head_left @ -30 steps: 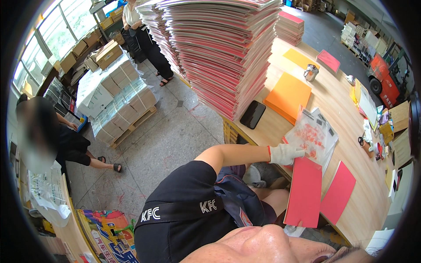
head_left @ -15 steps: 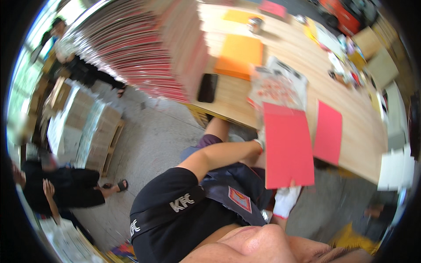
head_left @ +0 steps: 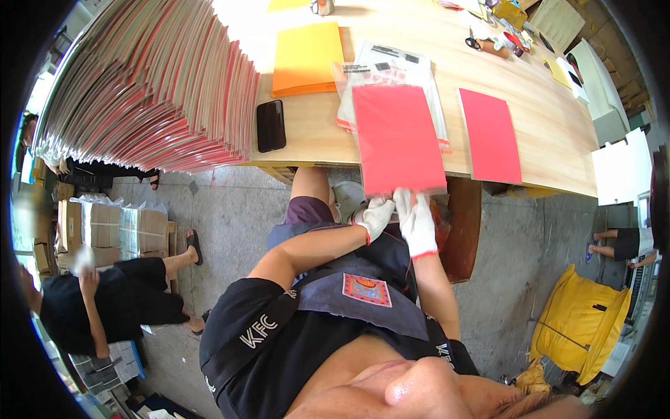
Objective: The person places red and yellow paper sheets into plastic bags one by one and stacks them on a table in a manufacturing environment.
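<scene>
A pack of red paper [head_left: 399,140] in a clear plastic bag overhangs the table's near edge. My left hand [head_left: 377,218], in a white glove with red trim, has its fingers closed at the bag's near edge. Beside it my right hand [head_left: 417,222], gloved alike, grips the same edge from below, its fingertips partly hidden. Under the pack's far end lie several flat clear bags [head_left: 391,63] with red and black print. A second red pack [head_left: 490,136] lies to the right, and an orange paper stack [head_left: 307,59] is at the far left.
A tall pile of bagged red packs [head_left: 153,91] fills the table's left side. A black phone [head_left: 271,126] lies beside it. Scissors [head_left: 481,45] and tape rolls are at the far right. People stand left and right; a yellow bag [head_left: 583,325] is on the floor at right.
The red pack has gone from tilted in my hands to lying flatter over the table edge. My left hand has moved from its left side to the near edge, beside my right. The view has turned.
</scene>
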{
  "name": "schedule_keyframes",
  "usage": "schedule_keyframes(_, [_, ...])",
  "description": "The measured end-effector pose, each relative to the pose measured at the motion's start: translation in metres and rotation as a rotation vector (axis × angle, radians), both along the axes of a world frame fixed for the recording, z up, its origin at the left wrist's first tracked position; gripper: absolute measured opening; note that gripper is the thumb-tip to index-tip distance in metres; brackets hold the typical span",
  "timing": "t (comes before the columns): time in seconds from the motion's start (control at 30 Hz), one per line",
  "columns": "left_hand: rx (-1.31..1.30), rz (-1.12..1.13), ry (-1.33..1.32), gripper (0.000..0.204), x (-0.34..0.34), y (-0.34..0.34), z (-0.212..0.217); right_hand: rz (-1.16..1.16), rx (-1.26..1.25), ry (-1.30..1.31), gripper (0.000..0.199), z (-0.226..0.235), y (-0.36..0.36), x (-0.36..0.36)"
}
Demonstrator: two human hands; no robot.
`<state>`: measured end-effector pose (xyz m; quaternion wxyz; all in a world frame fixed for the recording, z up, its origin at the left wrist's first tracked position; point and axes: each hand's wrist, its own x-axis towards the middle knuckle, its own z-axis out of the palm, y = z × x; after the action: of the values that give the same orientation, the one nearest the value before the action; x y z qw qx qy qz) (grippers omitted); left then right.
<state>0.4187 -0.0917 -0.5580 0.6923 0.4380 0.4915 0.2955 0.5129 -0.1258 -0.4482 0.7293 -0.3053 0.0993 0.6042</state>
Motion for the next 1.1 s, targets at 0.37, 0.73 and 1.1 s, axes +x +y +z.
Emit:
schedule_keyframes(0.37, [-0.268, 0.024, -0.205, 0.033, -0.086, 0.035, 0.078, 0.689, -0.069, -1.092, 0.029, 0.035, 0.002, 0.008])
schedule_keyframes(0.73, [-0.113, -0.114, 0.015, 0.029, -0.112, 0.07, 0.078, 0.727, 0.229, -2.512, 0.017, 0.015, 0.056, -0.034])
schedule_keyframes(1.1, [0.457, -0.259, 0.286, 0.027, -0.141, 0.068, 0.084, 0.683, -0.241, -1.233, 0.019, -0.103, -0.143, 0.212])
